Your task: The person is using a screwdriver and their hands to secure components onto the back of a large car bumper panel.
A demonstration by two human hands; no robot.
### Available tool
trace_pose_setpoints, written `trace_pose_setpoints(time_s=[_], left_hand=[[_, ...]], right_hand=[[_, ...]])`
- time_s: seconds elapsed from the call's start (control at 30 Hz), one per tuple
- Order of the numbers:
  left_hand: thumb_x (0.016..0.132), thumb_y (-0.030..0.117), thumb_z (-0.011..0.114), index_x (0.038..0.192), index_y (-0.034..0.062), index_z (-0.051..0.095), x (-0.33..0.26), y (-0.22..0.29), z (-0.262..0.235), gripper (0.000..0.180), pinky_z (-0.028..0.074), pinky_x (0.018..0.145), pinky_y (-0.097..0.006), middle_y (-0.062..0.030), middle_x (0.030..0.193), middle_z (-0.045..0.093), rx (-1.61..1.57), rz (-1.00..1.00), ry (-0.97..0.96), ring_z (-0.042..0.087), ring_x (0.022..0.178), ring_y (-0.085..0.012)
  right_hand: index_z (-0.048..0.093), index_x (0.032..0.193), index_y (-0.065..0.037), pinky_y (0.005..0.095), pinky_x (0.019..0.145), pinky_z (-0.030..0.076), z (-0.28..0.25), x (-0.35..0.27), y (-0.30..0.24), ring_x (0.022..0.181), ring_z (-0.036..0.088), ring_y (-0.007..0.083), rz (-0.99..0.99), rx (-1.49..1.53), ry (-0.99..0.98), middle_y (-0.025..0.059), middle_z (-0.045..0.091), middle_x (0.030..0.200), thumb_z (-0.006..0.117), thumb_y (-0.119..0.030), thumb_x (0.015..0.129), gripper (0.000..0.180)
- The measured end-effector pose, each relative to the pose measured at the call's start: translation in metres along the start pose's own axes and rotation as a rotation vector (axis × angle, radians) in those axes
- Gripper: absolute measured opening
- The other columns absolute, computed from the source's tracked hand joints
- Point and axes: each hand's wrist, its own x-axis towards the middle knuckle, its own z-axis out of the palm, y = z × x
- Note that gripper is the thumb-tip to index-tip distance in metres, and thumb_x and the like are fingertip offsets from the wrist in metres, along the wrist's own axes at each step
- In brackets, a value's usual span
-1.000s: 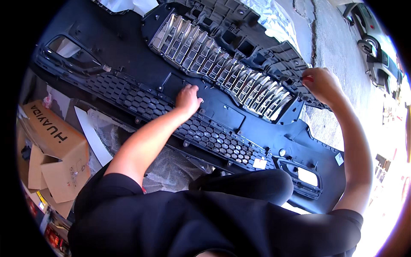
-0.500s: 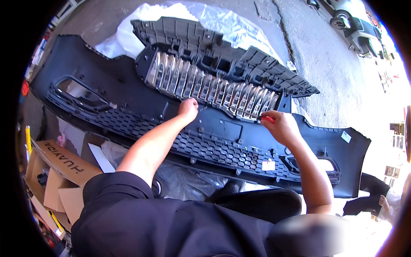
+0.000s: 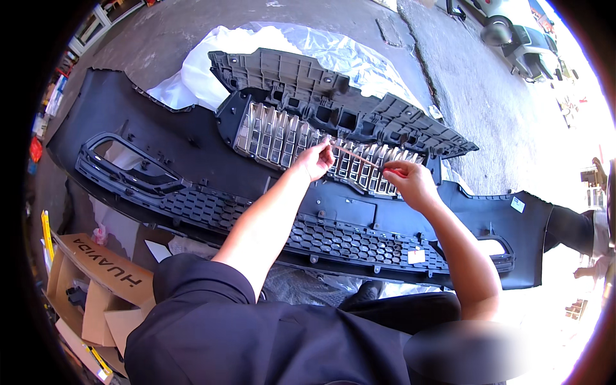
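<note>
Concrete yard floor [image 3: 449, 83]: black car bumper [image 3: 192, 147] lying across it, chrome grille [image 3: 289, 138] seated centrally. Left hand [image 3: 314, 160] and right hand [image 3: 407, 183] pinching a thin reddish strip [image 3: 356, 156] over the grille.

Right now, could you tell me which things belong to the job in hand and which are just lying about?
In use:
left hand
right hand
thin reddish strip held between them
chrome grille
black bumper

Lying about:
cardboard box
white plastic sheet
parked car
</note>
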Motion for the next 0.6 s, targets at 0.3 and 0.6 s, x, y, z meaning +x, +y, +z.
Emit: trace_pose_setpoints(time_s=[0.3,0.6], left_hand=[[0.105,0.019,0.061,0.112,-0.0019,0.066,0.004,0.018,0.003,0.023,0.061,0.100,-0.040,-0.0175,0.112,0.074,0.061,0.018,-0.157,0.072,0.108,-0.0279],[0.105,0.011,0.059,0.113,-0.0024,0.065,0.024,0.043,0.001,0.017,0.059,0.105,-0.040,-0.0173,0.115,0.072,-0.034,-0.011,-0.256,0.070,0.113,-0.0284]], right_hand=[[0.077,0.119,-0.009,0.0313,0.076,0.055,0.012,0.037,-0.032,0.077,0.069,0.0161,0.047,-0.172,-0.025,0.0114,0.076,0.088,0.076,-0.029,0.093,0.033],[0.078,0.117,-0.008,0.0313,0.069,0.054,0.016,0.077,-0.052,0.069,0.066,0.0158,0.114,-0.180,-0.043,0.0092,0.073,0.081,0.075,-0.029,0.092,0.033]])
